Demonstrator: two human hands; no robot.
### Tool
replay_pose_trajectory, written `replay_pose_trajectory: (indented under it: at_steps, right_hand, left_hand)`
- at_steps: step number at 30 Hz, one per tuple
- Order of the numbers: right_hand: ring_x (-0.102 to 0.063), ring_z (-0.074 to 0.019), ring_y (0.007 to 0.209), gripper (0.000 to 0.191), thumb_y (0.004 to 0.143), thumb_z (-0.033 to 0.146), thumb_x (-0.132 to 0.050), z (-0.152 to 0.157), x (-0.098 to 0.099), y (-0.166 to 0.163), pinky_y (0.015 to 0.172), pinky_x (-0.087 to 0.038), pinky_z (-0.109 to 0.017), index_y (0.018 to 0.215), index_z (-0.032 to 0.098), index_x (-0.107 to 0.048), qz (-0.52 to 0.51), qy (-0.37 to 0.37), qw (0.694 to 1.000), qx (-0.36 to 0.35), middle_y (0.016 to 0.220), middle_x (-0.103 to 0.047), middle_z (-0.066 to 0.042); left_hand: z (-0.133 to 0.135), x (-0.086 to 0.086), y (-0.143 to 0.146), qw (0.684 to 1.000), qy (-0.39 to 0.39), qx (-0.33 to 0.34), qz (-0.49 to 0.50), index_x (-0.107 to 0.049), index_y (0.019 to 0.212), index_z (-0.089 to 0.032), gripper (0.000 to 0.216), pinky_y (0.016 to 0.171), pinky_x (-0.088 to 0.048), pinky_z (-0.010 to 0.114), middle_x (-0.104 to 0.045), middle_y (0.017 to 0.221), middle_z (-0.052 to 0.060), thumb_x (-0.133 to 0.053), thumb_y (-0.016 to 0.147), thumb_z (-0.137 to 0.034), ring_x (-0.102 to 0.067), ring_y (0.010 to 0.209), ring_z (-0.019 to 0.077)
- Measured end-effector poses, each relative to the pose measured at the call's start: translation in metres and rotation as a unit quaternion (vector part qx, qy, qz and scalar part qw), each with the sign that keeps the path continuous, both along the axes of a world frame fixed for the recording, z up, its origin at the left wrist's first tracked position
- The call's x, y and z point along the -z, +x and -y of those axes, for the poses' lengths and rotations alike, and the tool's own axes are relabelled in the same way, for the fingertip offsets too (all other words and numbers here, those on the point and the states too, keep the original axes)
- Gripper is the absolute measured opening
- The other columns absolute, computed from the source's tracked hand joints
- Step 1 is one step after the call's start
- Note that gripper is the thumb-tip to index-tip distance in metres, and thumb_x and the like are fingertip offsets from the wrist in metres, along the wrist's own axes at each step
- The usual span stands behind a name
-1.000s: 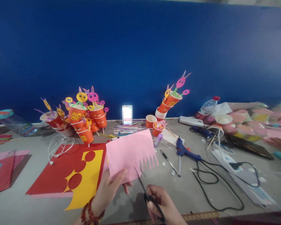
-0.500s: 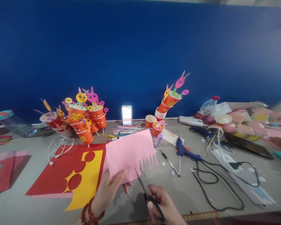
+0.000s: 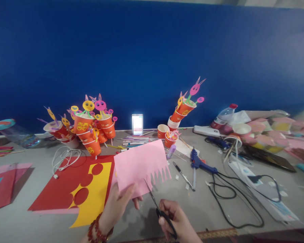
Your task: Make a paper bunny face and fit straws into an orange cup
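Note:
A sheet of pink paper [image 3: 139,162] is held up over the table by my left hand [image 3: 121,202], its thumb in front and its fingers behind. Pointed notches run along the right part of the sheet's lower edge. My right hand [image 3: 176,217] grips the black handles of a pair of scissors [image 3: 154,200], whose blades lie at the paper's lower edge, just left of the notches. To the left, a yellow sheet [image 3: 93,199] with rounded cutouts rests on red paper [image 3: 54,189].
Orange cups with paper bunny faces [image 3: 83,123] stand at the back left, more [image 3: 179,114] at the back right. A blue glue gun [image 3: 202,163], a pen [image 3: 183,175] and a power strip [image 3: 263,192] with black cable lie at right. A white cable [image 3: 63,160] is coiled at left.
Almost nothing differs. The scissors' handles have drawn slightly closer together, while the pink paper and my left hand stay in place.

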State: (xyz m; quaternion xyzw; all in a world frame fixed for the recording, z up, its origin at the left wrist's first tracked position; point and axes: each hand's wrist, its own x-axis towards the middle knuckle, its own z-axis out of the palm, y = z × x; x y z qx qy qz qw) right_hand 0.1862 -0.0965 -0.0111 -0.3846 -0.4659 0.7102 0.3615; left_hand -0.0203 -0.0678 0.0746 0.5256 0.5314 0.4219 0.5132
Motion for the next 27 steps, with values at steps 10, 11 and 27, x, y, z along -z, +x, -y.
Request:
replay_pose_trajectory:
  at_steps: [10, 11, 27]
  right_hand:
    - [-0.037, -0.0044, 0.032, 0.062, 0.065, 0.074, -0.072, 0.000, -0.004, -0.005, 0.035, -0.027, -0.015, 0.069, 0.023, -0.038, -0.027, 0.008, 1.000, -0.013, 0.043, -0.041, 0.010]
    - [-0.036, -0.0045, 0.032, 0.062, 0.065, 0.074, -0.072, 0.000, -0.004, -0.005, 0.035, -0.027, -0.015, 0.069, 0.023, -0.038, -0.029, 0.008, 0.999, -0.012, 0.043, -0.041, 0.010]
    - [-0.040, -0.0053, 0.036, 0.063, 0.067, 0.079, -0.066, 0.001, -0.006, -0.013, 0.039, -0.026, -0.016, 0.071, 0.021, -0.041, -0.030, 0.027, 0.999, 0.012, 0.047, -0.043, 0.008]
  left_hand:
    - [0.001, 0.011, 0.000, 1.000, 0.020, 0.007, -0.010, -0.070, 0.067, -0.018, 0.037, 0.073, -0.056, 0.025, -0.070, 0.052, 0.001, -0.053, 0.093, -0.039, -0.070, 0.057, 0.0182]
    - [0.002, 0.012, 0.000, 1.000, 0.022, 0.006, -0.009, -0.070, 0.068, -0.018, 0.037, 0.072, -0.056, 0.025, -0.070, 0.052, 0.002, -0.053, 0.093, -0.039, -0.070, 0.057, 0.0182]
    - [0.007, 0.015, 0.004, 0.999, 0.051, 0.002, -0.018, -0.071, 0.068, -0.019, 0.037, 0.067, -0.057, 0.023, -0.070, 0.052, 0.002, -0.052, 0.093, -0.040, -0.070, 0.054, 0.0182]
